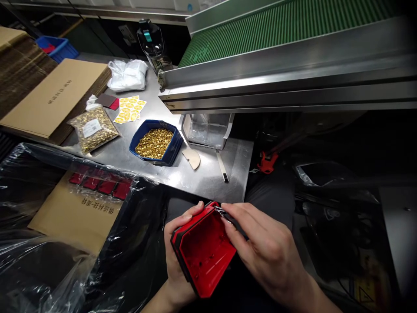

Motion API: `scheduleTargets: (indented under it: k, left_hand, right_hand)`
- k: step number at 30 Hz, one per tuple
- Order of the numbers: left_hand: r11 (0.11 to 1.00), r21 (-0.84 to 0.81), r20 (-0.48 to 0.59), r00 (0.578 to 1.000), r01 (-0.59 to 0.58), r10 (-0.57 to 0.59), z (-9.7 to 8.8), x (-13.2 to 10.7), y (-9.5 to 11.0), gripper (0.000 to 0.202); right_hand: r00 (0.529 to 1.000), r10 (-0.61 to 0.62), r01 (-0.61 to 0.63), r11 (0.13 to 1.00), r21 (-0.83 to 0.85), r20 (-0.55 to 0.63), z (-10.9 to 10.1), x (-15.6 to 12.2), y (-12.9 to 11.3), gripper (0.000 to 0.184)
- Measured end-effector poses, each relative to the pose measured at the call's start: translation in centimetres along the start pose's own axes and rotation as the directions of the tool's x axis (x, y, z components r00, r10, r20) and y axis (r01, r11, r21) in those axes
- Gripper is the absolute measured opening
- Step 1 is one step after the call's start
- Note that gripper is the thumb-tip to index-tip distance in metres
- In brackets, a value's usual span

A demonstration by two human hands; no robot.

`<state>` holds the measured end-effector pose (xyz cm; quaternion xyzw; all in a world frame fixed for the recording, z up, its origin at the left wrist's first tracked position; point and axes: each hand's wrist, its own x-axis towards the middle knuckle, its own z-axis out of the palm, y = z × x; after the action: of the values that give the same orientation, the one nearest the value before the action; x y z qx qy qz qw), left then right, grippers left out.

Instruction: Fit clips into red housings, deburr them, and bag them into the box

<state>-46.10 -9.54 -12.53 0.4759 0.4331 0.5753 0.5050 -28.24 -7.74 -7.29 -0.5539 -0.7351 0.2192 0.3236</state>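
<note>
My left hand (pixel 178 248) wraps round a red plastic housing (pixel 203 256) with a black rim, tilted so that its hollow inside faces me. At the housing's top right corner, my right hand (pixel 263 243) pinches a small silver metal tool (pixel 223 212) between thumb and fingers. The tool's tip meets the rim there; its exact kind is hard to make out. Beyond both hands, a blue tray (pixel 177 145) of small gold-coloured metal parts (pixel 154 143) stands on the steel table (pixel 205 184).
A green conveyor (pixel 260 34) crosses above the table's right side. On the table lie a bag of gold parts (pixel 94 130), yellow stickers (pixel 130 108), a white-handled knife (pixel 222 166) and a clear bin (pixel 206 134). At left, a plastic-lined box holds red pieces (pixel 106 186) and cardboard (pixel 78 213).
</note>
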Motion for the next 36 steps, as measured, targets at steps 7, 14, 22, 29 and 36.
scheduleTargets:
  k: [7, 14, 22, 29, 36]
  left_hand:
    - [0.999, -0.041, -0.012, 1.0, 0.0, 0.0, 0.1, 0.0, -0.3, 0.068]
    - [1.0, -0.007, -0.034, 0.999, 0.027, -0.027, 0.4, 0.4, -0.2, 0.093]
    - [0.998, -0.054, -0.009, 0.999, 0.041, -0.042, 0.8, -0.2, -1.3, 0.097]
    - [0.978, -0.129, 0.32, 0.94, 0.164, -0.115, -0.6, -1.6, -1.0, 0.096]
    - [0.412, -0.302, 0.702, 0.493, 0.859, -0.513, -1.6, 0.0, -0.4, 0.08]
  right_hand:
    - [1.0, 0.014, -0.014, 1.0, -0.01, 0.013, 0.4, 0.2, -0.2, 0.028]
    - [0.873, 0.488, -0.433, 0.767, 0.474, 0.008, -1.0, -0.4, 2.5, 0.017]
    - [0.754, 0.403, -0.654, 0.379, 0.655, 0.519, 1.1, -0.5, 3.5, 0.034]
    - [0.729, 0.323, -0.683, 0.288, 0.671, 0.604, 0.4, 0.9, 3.5, 0.029]
    - [0.727, 0.213, -0.605, 0.648, 0.463, 0.652, -1.9, 0.4, 2.7, 0.013]
